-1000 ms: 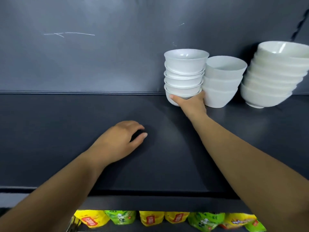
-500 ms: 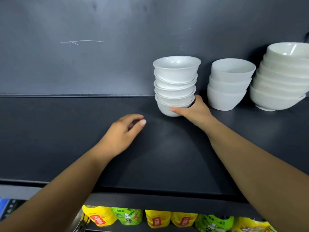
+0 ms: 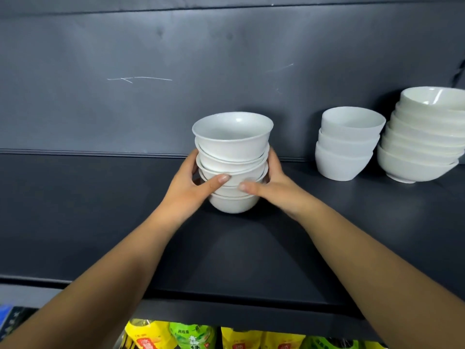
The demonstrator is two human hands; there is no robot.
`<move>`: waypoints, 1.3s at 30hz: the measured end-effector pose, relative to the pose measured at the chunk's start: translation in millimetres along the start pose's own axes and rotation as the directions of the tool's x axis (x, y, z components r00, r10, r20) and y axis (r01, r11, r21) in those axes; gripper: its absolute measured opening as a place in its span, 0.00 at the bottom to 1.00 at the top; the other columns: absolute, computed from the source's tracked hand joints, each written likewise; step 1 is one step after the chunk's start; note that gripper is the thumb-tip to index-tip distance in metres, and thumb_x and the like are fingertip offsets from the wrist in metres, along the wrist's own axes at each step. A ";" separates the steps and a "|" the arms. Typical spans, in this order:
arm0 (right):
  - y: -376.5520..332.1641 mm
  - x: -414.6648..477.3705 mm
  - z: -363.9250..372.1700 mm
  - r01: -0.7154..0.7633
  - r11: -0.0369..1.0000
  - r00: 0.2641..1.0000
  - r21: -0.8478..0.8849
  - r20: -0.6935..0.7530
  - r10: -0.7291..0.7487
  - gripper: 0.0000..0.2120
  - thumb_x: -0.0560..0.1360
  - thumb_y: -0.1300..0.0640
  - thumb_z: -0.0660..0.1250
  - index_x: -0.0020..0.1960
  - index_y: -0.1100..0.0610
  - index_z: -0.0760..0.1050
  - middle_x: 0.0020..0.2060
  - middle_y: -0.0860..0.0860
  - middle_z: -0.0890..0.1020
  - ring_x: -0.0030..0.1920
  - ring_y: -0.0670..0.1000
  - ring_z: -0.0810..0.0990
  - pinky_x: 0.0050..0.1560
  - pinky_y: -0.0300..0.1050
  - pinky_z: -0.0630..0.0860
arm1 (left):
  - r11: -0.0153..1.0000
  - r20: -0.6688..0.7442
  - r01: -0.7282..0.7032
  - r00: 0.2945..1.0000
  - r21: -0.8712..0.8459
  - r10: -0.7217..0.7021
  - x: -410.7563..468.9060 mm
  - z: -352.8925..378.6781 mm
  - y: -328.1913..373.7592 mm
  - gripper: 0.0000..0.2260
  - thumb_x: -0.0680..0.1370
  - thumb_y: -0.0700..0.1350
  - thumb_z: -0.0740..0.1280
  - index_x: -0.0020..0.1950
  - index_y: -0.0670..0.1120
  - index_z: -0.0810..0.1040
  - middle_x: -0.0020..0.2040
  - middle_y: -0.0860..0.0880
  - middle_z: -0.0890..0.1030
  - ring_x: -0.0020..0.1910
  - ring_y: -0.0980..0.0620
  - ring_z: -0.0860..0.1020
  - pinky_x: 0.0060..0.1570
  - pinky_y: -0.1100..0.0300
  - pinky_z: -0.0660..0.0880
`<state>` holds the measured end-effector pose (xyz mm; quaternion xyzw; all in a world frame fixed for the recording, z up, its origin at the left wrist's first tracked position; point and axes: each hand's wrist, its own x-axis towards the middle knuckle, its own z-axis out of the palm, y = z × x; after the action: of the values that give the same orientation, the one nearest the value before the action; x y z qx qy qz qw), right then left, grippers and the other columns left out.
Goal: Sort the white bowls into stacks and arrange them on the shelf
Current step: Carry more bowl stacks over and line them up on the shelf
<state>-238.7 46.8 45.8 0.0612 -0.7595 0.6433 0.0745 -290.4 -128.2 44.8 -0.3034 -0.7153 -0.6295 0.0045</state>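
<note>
A stack of several small white bowls [image 3: 232, 144] stands on the dark shelf [image 3: 100, 210], near its middle. My left hand [image 3: 187, 187] grips the stack's left side, thumb across the front. My right hand [image 3: 271, 186] grips the right side, its thumb also on the front. To the right stands a stack of three white bowls [image 3: 348, 144], apart from the held stack. A stack of several wider white bowls [image 3: 422, 139] stands at the far right, partly cut off by the frame edge.
A dark back wall [image 3: 176, 71] rises behind the shelf. Below the shelf's front edge, yellow and green packets [image 3: 191, 336] sit on a lower level. The shelf surface runs bare to the left of the held stack.
The small-bowl stack has slid left and forward, away from the three-bowl stack. My left hand came off the shelf surface and took hold of the stack's left side.
</note>
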 end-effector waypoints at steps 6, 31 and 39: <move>-10.0 4.7 -4.0 0.112 0.993 0.991 0.048 -0.085 -0.107 0.34 0.63 0.54 0.73 0.66 0.52 0.66 0.60 0.45 0.77 0.60 0.42 0.76 0.59 0.38 0.74 | 0.998 0.016 -0.035 0.999 -0.045 0.036 2.2 0.9 -3.4 0.31 0.62 0.55 0.72 0.63 0.51 0.69 0.59 0.56 0.78 0.59 0.60 0.76 0.56 0.66 0.73; -18.9 7.5 -4.9 0.207 0.977 0.961 -0.042 -0.176 -0.211 0.35 0.61 0.43 0.71 0.65 0.48 0.65 0.68 0.44 0.66 0.66 0.38 0.66 0.64 0.36 0.66 | 0.985 0.072 -0.112 0.990 -0.130 0.122 1.9 2.2 0.9 0.21 0.69 0.52 0.65 0.62 0.55 0.68 0.54 0.65 0.79 0.57 0.65 0.75 0.52 0.71 0.71; -29.8 17.3 5.7 0.254 0.962 0.960 0.100 -0.145 -0.238 0.35 0.60 0.48 0.73 0.63 0.56 0.67 0.56 0.48 0.79 0.57 0.44 0.78 0.56 0.38 0.74 | 0.980 0.009 -0.122 0.992 -0.154 0.125 2.1 5.5 -4.4 0.18 0.73 0.48 0.65 0.62 0.51 0.67 0.54 0.61 0.77 0.54 0.68 0.76 0.51 0.72 0.71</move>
<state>-250.2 36.4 77.0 0.1171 -0.7002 0.6752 0.2001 -292.0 -122.5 40.4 -0.3526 -0.6445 -0.6784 0.0135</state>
